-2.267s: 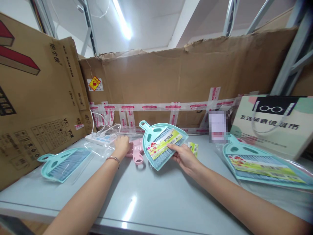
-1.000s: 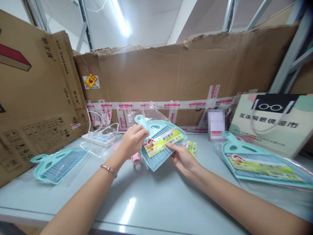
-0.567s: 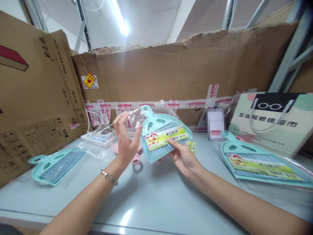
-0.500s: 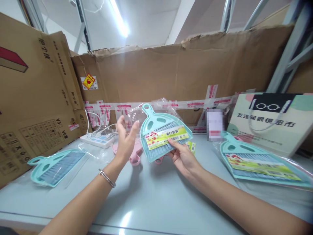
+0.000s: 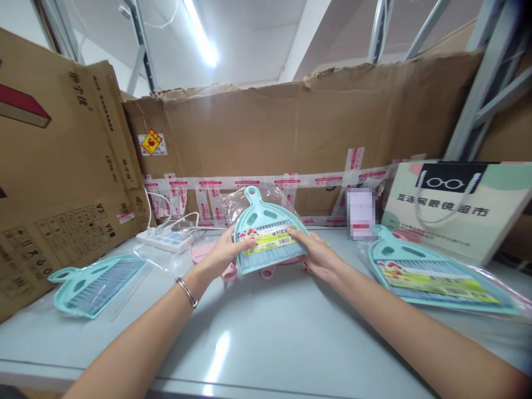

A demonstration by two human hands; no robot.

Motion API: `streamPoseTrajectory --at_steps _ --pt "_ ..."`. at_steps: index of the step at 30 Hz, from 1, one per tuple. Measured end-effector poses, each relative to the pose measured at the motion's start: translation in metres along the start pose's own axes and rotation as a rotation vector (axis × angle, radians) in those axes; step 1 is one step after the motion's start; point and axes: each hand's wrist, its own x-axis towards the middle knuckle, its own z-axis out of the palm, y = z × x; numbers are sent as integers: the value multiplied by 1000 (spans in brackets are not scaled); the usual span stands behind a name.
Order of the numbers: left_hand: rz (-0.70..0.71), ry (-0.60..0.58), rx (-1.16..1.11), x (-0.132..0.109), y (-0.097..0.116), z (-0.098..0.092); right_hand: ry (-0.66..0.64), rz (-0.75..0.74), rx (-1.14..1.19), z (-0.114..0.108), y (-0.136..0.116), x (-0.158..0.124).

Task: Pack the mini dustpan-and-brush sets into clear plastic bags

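Observation:
A turquoise dustpan and brush set in a clear bag with a yellow-green label is held above the table between both hands. My left hand grips its left edge, thumb lying over the label. On the opposite edge my right hand is closed, its thumb on the label's right end. Behind and below the set, pink dustpan pieces lie partly hidden on the table.
Another turquoise set lies at the left, and a labelled one at the right. A white power strip with cables stands at the back left. Large cardboard boxes wall the rear; a paper bag stands back right.
My left hand, open beside the set before, has moved right and closed on its left edge. The set has tilted and come slightly left and down, and my right hand has shifted to its right edge.

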Motion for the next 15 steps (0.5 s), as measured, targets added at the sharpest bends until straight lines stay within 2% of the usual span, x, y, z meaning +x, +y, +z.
streamPoseTrajectory --at_steps 1,3,8,13,15 --pt "-30 10 9 0 1 -1 -72 39 6 -2 -1 2" --pt "-98 35 12 0 1 0 -109 118 3 -4 0 5" --pt "-246 50 -10 1 0 0 30 202 2 -5 8 9" --pt "-200 -99 -56 2 -1 -7 -7 222 69 -6 4 6" --pt "-142 -109 -51 3 -2 -10 -24 208 100 -7 0 5"
